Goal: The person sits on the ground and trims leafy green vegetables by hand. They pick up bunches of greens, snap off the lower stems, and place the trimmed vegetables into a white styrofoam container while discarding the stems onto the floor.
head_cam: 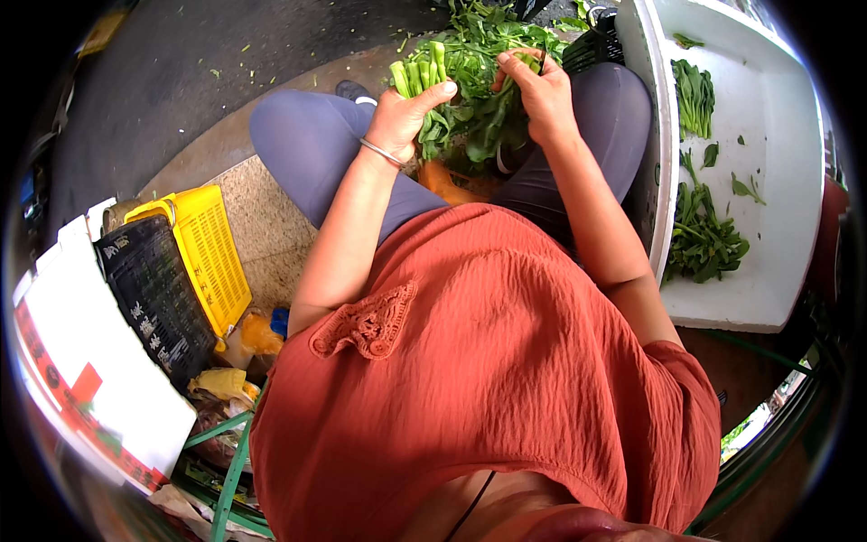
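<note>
My left hand (404, 116) grips a bunch of leafy greens (421, 74), its thick pale-green stems upward and its leaves hanging below the fist. To the right, my right hand (547, 95) pinches a leafy green stalk (500, 122) whose leaves droop between my knees. A thin dark object, perhaps a small blade, shows at the fingers of that hand; too little is visible to tell. Beyond both hands lies a heap of loose greens (498, 30).
At my right stands a white foam box (779, 271) holding a neat bundle of greens (694, 101) and a looser pile (704, 237). A black plastic crate (589, 47) is by my right knee. At left are a yellow basket (213, 257), a black crate (156, 298) and a white box (101, 379).
</note>
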